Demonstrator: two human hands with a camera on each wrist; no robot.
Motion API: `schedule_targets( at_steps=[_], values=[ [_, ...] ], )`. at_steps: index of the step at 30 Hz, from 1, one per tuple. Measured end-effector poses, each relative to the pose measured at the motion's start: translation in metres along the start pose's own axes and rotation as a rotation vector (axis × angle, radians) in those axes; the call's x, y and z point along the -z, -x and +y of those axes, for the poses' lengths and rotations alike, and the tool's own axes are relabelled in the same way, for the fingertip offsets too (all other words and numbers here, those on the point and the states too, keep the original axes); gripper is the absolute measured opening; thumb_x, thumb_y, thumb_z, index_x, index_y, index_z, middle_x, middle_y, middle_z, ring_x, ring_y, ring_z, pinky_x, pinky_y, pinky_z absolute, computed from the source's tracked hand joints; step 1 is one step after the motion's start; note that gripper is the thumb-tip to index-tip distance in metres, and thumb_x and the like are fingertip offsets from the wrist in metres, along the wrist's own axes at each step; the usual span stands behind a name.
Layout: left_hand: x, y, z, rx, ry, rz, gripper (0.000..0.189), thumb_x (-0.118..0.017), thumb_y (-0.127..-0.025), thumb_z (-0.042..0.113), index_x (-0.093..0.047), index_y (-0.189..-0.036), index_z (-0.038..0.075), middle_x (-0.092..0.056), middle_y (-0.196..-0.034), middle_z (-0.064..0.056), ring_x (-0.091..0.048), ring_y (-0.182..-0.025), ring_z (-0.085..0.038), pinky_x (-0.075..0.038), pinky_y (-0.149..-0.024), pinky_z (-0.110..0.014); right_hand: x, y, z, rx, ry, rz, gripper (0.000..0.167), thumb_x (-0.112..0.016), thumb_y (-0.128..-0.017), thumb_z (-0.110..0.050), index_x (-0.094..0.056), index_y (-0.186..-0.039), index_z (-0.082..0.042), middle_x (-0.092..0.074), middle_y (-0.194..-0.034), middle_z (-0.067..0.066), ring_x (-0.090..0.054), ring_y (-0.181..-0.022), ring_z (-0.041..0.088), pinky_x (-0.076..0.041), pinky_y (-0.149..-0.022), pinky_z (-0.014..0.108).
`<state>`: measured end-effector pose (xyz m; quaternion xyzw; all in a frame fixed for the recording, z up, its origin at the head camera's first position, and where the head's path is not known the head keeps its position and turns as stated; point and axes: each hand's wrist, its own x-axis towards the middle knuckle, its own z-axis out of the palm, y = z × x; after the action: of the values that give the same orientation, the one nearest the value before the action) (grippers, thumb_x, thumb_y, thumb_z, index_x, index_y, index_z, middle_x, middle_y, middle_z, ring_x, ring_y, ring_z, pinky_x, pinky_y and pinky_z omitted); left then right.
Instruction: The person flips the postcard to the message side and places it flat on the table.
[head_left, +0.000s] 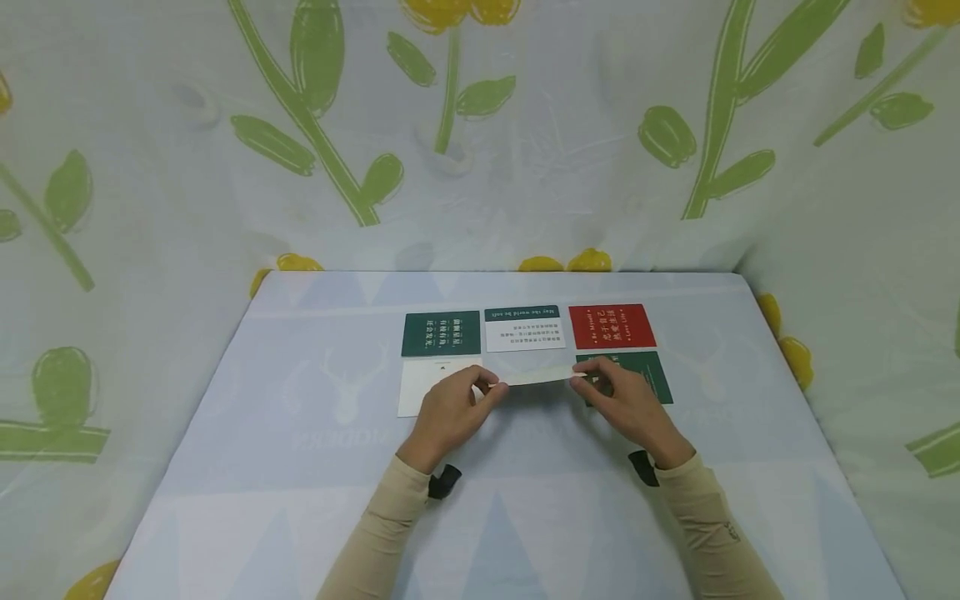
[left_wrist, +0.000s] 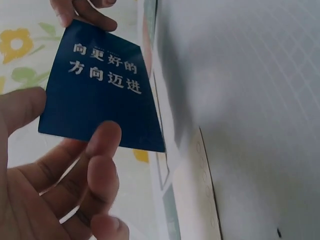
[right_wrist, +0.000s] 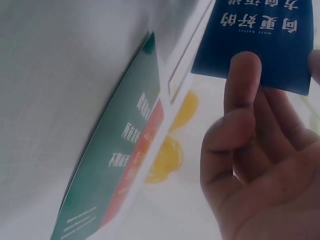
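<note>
Between both hands is a card, pale and nearly edge-on in the head view (head_left: 536, 378). Its dark blue face with white Chinese characters shows in the left wrist view (left_wrist: 95, 107) and the right wrist view (right_wrist: 280, 65). My left hand (head_left: 457, 408) pinches one end between thumb and fingers. The opposite end is pinched by my right hand (head_left: 626, 404). The card hangs above the table, tilted, in the gap between a white card (head_left: 417, 390) at left and a green card (head_left: 654, 375) at right, each partly covered by a hand.
Along the back row lie a dark green card (head_left: 441, 335), a white card with a green band (head_left: 525, 332) and a red card (head_left: 612, 326). They rest on a pale patterned tabletop (head_left: 247, 450). A flower-printed curtain (head_left: 555, 125) surrounds the table's back and sides.
</note>
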<state>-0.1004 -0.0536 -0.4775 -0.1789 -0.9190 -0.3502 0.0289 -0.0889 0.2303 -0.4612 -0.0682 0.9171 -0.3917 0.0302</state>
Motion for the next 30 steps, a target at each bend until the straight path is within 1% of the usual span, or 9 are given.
schedule_targets(
  at_steps=[3, 7, 13, 16, 19, 21, 25, 27, 30],
  values=[
    [-0.001, 0.000, -0.002, -0.040, -0.016, -0.013, 0.033, -0.063, -0.099, 0.048, -0.071, -0.110, 0.018, -0.067, -0.094, 0.008, -0.051, -0.069, -0.005, -0.044, -0.059, -0.024, 0.000, 0.000, 0.003, 0.028, -0.005, -0.009, 0.033, -0.070, -0.097, -0.031, -0.064, -0.123, -0.013, -0.070, -0.093, 0.002, -0.063, -0.077, 0.017, -0.048, -0.065, 0.036],
    [-0.001, 0.001, -0.004, -0.085, -0.044, -0.023, 0.033, -0.067, -0.098, 0.044, -0.070, -0.112, 0.015, -0.068, -0.096, 0.004, -0.051, -0.071, -0.007, -0.045, -0.061, -0.024, 0.000, 0.001, 0.006, 0.055, 0.025, -0.009, 0.035, -0.074, -0.095, -0.029, -0.063, -0.124, -0.013, -0.070, -0.094, 0.002, -0.062, -0.076, 0.016, -0.049, -0.064, 0.035],
    [-0.002, 0.002, -0.006, -0.146, -0.142, -0.031, 0.037, -0.071, -0.094, 0.045, -0.069, -0.115, 0.015, -0.068, -0.097, 0.005, -0.055, -0.075, -0.007, -0.048, -0.066, -0.024, -0.002, 0.002, 0.009, 0.062, 0.057, -0.024, 0.042, -0.080, -0.089, -0.030, -0.066, -0.125, -0.012, -0.071, -0.097, 0.004, -0.064, -0.079, 0.016, -0.050, -0.065, 0.034],
    [-0.002, 0.002, -0.006, -0.204, -0.185, -0.012, 0.039, -0.075, -0.092, 0.043, -0.069, -0.116, 0.014, -0.069, -0.096, 0.004, -0.057, -0.077, -0.009, -0.050, -0.068, -0.026, -0.004, 0.003, 0.010, 0.063, 0.071, -0.029, 0.044, -0.082, -0.087, -0.029, -0.066, -0.125, -0.012, -0.071, -0.099, 0.003, -0.064, -0.081, 0.016, -0.051, -0.067, 0.034],
    [-0.003, 0.003, -0.006, -0.247, -0.201, 0.011, 0.040, -0.080, -0.088, 0.040, -0.070, -0.115, 0.013, -0.069, -0.095, 0.003, -0.058, -0.078, -0.011, -0.050, -0.068, -0.027, -0.006, 0.003, 0.011, 0.064, 0.095, -0.027, 0.045, -0.084, -0.086, -0.028, -0.067, -0.124, -0.012, -0.070, -0.095, 0.001, -0.062, -0.080, 0.015, -0.050, -0.069, 0.033],
    [-0.003, 0.003, -0.006, -0.257, -0.205, 0.018, 0.040, -0.082, -0.087, 0.038, -0.070, -0.115, 0.012, -0.068, -0.094, 0.003, -0.059, -0.078, -0.011, -0.050, -0.068, -0.028, -0.007, 0.003, 0.011, 0.067, 0.109, -0.029, 0.046, -0.085, -0.085, -0.027, -0.067, -0.124, -0.012, -0.067, -0.089, -0.002, -0.060, -0.078, 0.015, -0.049, -0.069, 0.033],
    [-0.005, 0.003, -0.006, -0.247, -0.236, 0.013, 0.042, -0.083, -0.086, 0.037, -0.071, -0.117, 0.012, -0.066, -0.093, 0.004, -0.058, -0.078, -0.011, -0.048, -0.067, -0.027, -0.008, 0.003, 0.011, 0.090, 0.139, -0.031, 0.050, -0.087, -0.082, -0.025, -0.067, -0.126, -0.011, -0.061, -0.081, -0.005, -0.056, -0.076, 0.014, -0.048, -0.068, 0.032],
    [-0.006, 0.003, -0.005, -0.250, -0.260, 0.006, 0.042, -0.082, -0.086, 0.037, -0.072, -0.118, 0.012, -0.066, -0.092, 0.003, -0.056, -0.076, -0.011, -0.048, -0.065, -0.027, -0.008, 0.003, 0.011, 0.102, 0.157, -0.038, 0.051, -0.087, -0.082, -0.024, -0.068, -0.127, -0.010, -0.062, -0.084, -0.004, -0.055, -0.076, 0.014, -0.048, -0.068, 0.032],
    [-0.008, 0.004, -0.005, -0.276, -0.290, 0.003, 0.041, -0.083, -0.086, 0.037, -0.073, -0.117, 0.011, -0.067, -0.092, 0.000, -0.055, -0.074, -0.012, -0.048, -0.064, -0.029, -0.010, 0.003, 0.011, 0.098, 0.190, -0.058, 0.052, -0.088, -0.081, -0.024, -0.068, -0.127, -0.009, -0.065, -0.092, -0.002, -0.055, -0.076, 0.013, -0.049, -0.069, 0.031]
  ],
)
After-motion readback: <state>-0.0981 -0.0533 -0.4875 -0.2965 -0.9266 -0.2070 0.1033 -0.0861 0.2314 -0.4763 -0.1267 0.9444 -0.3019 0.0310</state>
